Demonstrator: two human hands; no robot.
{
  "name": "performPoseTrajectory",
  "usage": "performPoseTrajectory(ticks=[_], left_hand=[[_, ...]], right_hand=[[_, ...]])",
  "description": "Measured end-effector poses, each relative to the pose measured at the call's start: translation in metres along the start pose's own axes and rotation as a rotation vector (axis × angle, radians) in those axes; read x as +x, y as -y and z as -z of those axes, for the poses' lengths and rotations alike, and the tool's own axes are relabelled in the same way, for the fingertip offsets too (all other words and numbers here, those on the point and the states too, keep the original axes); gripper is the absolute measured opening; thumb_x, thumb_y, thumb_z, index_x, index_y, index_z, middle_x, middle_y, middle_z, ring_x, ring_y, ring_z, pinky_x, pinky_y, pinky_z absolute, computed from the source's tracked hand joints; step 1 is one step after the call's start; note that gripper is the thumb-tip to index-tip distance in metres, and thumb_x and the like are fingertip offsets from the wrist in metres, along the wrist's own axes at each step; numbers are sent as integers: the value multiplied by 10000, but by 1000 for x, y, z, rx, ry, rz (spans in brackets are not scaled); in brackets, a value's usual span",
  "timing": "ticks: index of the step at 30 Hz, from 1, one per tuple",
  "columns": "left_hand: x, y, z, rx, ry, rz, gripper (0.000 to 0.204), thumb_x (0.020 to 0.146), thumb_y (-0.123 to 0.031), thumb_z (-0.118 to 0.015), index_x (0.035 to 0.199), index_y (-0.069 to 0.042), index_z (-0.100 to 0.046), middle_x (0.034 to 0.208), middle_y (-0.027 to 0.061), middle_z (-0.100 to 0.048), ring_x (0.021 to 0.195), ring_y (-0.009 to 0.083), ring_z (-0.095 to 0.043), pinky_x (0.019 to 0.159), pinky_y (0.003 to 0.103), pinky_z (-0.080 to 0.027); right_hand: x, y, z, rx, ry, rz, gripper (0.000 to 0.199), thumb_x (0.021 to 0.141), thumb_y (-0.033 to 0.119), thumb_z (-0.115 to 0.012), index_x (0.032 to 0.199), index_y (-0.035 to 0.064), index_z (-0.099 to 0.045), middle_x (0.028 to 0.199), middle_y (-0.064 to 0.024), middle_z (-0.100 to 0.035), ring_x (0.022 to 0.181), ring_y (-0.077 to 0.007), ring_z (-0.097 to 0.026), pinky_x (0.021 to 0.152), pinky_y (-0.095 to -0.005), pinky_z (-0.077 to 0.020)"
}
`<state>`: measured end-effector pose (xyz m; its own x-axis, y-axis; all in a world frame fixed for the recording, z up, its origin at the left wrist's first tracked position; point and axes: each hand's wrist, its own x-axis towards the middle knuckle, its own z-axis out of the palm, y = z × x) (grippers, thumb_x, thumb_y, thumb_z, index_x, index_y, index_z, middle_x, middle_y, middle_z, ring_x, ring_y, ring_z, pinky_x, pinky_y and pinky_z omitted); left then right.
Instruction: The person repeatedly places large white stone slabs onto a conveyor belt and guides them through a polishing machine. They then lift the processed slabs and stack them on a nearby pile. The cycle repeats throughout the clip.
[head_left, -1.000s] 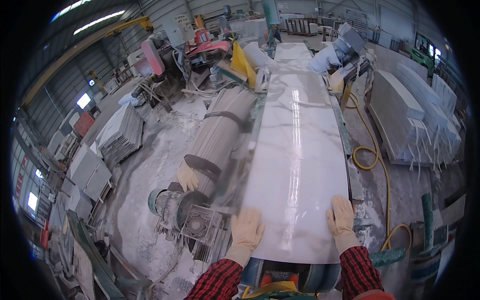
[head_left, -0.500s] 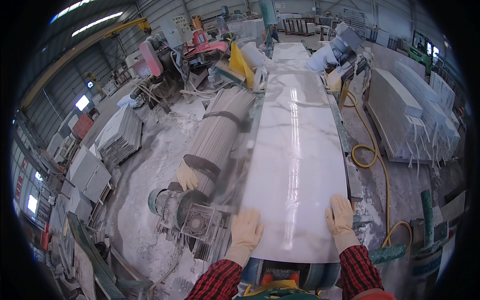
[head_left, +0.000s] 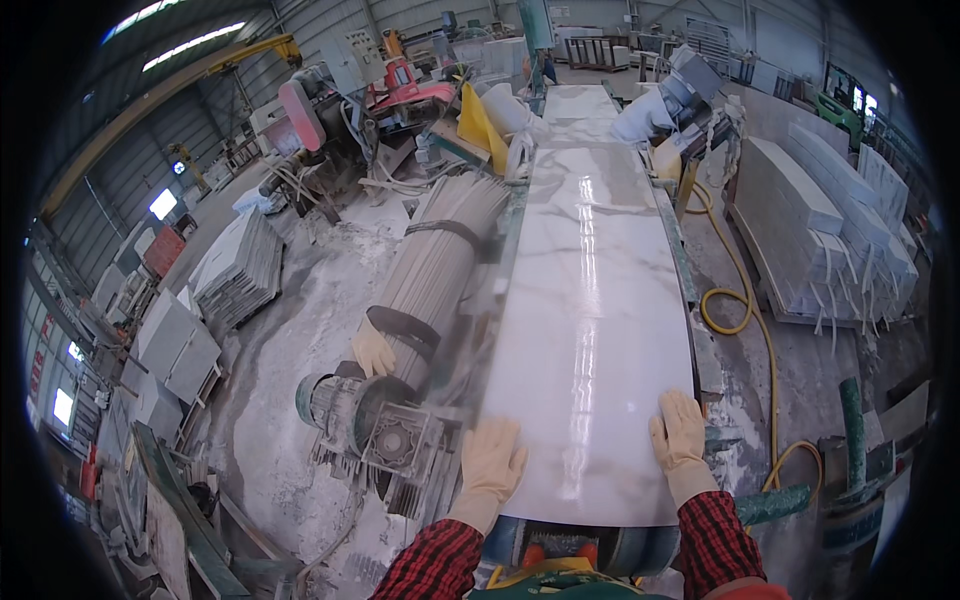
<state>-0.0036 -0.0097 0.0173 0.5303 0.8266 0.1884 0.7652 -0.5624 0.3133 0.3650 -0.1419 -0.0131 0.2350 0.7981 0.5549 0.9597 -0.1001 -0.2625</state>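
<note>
A long polished white marble slab [head_left: 590,320] with faint grey veins lies flat on a conveyor line, its near end at the lower edge of the view and its far end running up toward the machines at the top. Both gloved hands lie spread flat on that near end: the left hand [head_left: 492,462] at the slab's near left corner, fingers pointing up the line, the right hand [head_left: 680,440] at the near right edge. Neither grips anything; the palms only press on the glossy top

The slab looks heavy, stiff and brittle, and its wet-looking shine suggests a slippery face, so flat palms can push it but hardly lift it. A safer hold would be under the long edges near the corners, where the thin stone seems likeliest to chip

To the left of the slab a grey ribbed roller [head_left: 440,265] lies alongside, with a geared motor [head_left: 375,430] at its near end and a spare cream glove [head_left: 372,350] resting on it. A yellow hose [head_left: 735,300] loops on the floor to the right, beside stacked stone slabs [head_left: 810,220]. More cut tiles [head_left: 240,265] are piled at the left. The floor [head_left: 290,380] is coated in pale stone slurry, probably slick underfoot, inside a large metal-roofed workshop
</note>
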Motion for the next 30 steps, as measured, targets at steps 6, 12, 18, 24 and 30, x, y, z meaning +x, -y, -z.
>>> performPoseTrajectory(ticks=[6, 12, 18, 24, 30], left_hand=[[-7, 5, -7, 6, -54, -12, 588, 991, -414, -686, 1516, -159, -619, 1596, 192, -578, 1490, 450, -490, 1251, 629, -303], [-9, 2, -3, 10, -49, -15, 579, 993, -413, -685, 1507, -154, -626, 1592, 192, -581, 1486, 447, -493, 1240, 626, -317], [-13, 2, -3, 0, -52, 0, 575, 987, -405, -691, 1500, -152, -640, 1588, 182, -586, 1485, 442, -488, 1253, 622, -312], [-16, 1, -3, 51, -128, -53, 537, 923, -357, -736, 1409, -144, -649, 1484, 123, -626, 1405, 351, -526, 1177, 590, -373], [-21, 4, -6, 82, -171, -71, 528, 919, -359, -739, 1396, -146, -659, 1473, 122, -639, 1396, 354, -536, 1166, 594, -381]], right_hand=[[-1, 4, 3, -9, -5, 23, 485, 974, 272, -665, 1376, 3, -635, 1401, -261, -665, 1321, -465, -596, 1172, -591, -419], [-1, 8, 8, -2, -43, 42, 459, 972, 257, -656, 1342, -15, -650, 1351, -258, -677, 1278, -467, -607, 1137, -587, -442], [-2, 13, 14, 18, -37, 45, 459, 966, 239, -657, 1337, -30, -647, 1333, -259, -682, 1268, -472, -609, 1134, -591, -443], [-4, 16, 18, 17, -33, 40, 448, 959, 233, -665, 1326, -25, -648, 1334, -256, -678, 1267, -467, -609, 1133, -583, -446], [-6, 21, 21, 22, -35, 34, 407, 950, 216, -666, 1288, -11, -655, 1312, -248, -680, 1251, -458, -613, 1124, -568, -455]])
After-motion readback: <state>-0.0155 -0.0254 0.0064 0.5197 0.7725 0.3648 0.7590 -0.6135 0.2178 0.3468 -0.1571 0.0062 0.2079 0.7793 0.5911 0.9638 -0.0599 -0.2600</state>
